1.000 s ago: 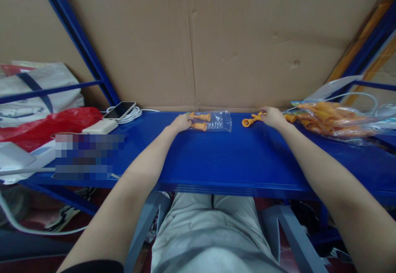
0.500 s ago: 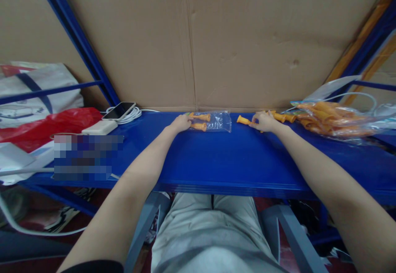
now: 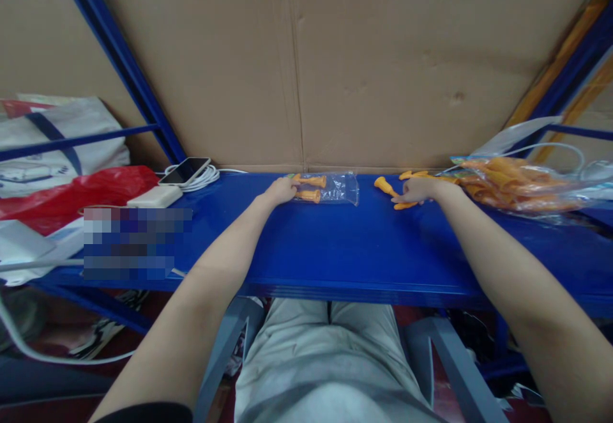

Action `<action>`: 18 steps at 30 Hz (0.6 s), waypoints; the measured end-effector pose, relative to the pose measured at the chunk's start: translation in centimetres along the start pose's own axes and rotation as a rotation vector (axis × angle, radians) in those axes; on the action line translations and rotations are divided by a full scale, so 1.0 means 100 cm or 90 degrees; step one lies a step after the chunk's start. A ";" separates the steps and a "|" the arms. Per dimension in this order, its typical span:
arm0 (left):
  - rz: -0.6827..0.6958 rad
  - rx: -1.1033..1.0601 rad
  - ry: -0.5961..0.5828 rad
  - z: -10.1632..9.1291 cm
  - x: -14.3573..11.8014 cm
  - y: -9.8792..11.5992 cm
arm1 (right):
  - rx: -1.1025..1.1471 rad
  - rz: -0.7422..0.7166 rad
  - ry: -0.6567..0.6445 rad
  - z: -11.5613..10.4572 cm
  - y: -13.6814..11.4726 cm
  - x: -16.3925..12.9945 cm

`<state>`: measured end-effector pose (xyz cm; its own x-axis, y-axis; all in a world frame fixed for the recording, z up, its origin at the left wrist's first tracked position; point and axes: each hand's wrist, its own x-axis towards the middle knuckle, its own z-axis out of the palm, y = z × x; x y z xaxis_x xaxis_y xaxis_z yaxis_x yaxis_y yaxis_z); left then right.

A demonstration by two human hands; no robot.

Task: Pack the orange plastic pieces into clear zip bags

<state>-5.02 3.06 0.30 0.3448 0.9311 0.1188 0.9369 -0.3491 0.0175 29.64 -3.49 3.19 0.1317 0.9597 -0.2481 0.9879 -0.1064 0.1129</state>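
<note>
My left hand (image 3: 280,190) rests at the left end of a small clear plastic bag (image 3: 335,188) on the blue table (image 3: 335,244), fingers pinching its opening. Two orange plastic pieces (image 3: 309,188) lie inside that bag. My right hand (image 3: 417,190) is further right on the table, fingers closed around loose orange pieces (image 3: 384,186); one sticks out to the left, another lies under the fingers. More orange pieces lie just behind the hand.
A large clear bag of orange pieces (image 3: 512,186) lies at the right. A phone (image 3: 186,170) on coiled white cable, a white charger (image 3: 154,197), a red bag (image 3: 71,196) and a white tote (image 3: 57,135) sit at the left. Cardboard (image 3: 306,59) backs the table.
My right hand slid loose orange pieces about on the table, first leftward, then turning them and drawing slightly toward me. The left hand stayed on the small bag.
</note>
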 end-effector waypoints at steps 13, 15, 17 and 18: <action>0.014 -0.064 -0.003 -0.007 -0.004 -0.001 | 0.006 -0.013 0.115 -0.007 -0.015 -0.014; 0.010 -0.062 -0.015 -0.012 -0.006 0.000 | 0.021 -0.019 0.192 -0.007 -0.015 -0.014; 0.006 -0.051 -0.014 -0.013 -0.008 0.002 | 0.045 -0.043 0.251 -0.008 -0.015 -0.013; 0.004 -0.044 -0.009 -0.012 -0.007 0.004 | 0.059 -0.063 0.270 -0.007 -0.015 -0.013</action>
<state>-4.99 2.10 1.44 0.3525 0.9299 0.1050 0.9284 -0.3616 0.0853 27.97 -4.41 4.07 0.0103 0.9862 0.1654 0.9998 -0.0133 0.0171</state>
